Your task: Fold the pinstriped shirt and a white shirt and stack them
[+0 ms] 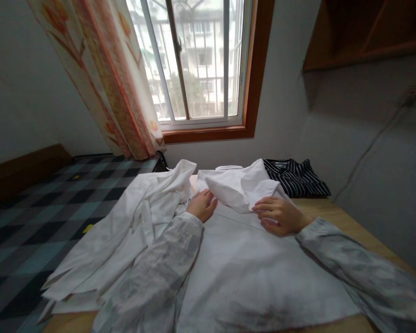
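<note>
Both hands (202, 206) (280, 216), grip unclear, touch white cloth (239, 188) along its edge; exposed tabletop (343, 215) rightward.

The left forearm (159, 263), in a loose pale sleeve gathered at the wrist, rises from seven o'clock; its hand (201, 206) is back up, fingers (208, 194) bent and close together, aimed near two o'clock. The right forearm (353, 259), likewise sleeved, comes in from four o'clock, its hand (282, 216) back up, fingers (266, 206) lightly parted, extended toward nine o'clock.
</note>
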Demonstrator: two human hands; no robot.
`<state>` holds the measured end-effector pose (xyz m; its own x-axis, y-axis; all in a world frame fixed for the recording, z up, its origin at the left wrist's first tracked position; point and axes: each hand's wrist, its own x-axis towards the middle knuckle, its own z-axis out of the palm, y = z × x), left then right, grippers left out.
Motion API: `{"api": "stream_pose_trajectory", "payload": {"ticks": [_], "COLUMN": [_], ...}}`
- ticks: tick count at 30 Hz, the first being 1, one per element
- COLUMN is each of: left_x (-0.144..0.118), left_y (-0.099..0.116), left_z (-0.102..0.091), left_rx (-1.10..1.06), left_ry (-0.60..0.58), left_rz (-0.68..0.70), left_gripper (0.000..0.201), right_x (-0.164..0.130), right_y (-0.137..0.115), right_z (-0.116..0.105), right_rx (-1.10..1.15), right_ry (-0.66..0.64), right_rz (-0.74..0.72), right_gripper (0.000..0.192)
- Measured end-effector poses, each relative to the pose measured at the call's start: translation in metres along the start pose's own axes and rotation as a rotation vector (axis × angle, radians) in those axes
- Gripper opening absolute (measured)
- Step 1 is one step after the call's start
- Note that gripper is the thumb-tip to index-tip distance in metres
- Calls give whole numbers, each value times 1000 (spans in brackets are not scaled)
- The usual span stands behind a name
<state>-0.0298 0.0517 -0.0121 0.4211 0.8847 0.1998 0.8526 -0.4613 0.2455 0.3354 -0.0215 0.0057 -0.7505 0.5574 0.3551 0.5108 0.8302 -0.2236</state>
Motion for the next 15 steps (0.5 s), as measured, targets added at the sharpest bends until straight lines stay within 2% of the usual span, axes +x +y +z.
{"api": "stream_pose_trajectory", "payload": {"ticks": [5,8,10,12,14,15], "left_x": [4,9,10,8,4,2], "left_y": [-10,-14,-15,-13,-9,-7], "left_z": [5,6,3,-3,-8,-10], "left_rx": [-164,-368,-434,-402,-331,-315], "left_ry": [73,258,375,447,438,403], "left_rz": [-158,-224,-195,-139,-99,-91], "left_gripper": [47,46,55,72,82,79], "right_x": [-5,-4,-4,-7,-11,-12], "right_y": [13,24,32,40,45,46], "right_z": [-3,-1,6,13,18,19], "right_rx": [-73,-146,-178,-187,-185,-189], "right_ry": [158,202,223,242,254,259], "right_rz": [281,316,293,308,344,358], "right_gripper": [32,41,40,30,24,23]}}
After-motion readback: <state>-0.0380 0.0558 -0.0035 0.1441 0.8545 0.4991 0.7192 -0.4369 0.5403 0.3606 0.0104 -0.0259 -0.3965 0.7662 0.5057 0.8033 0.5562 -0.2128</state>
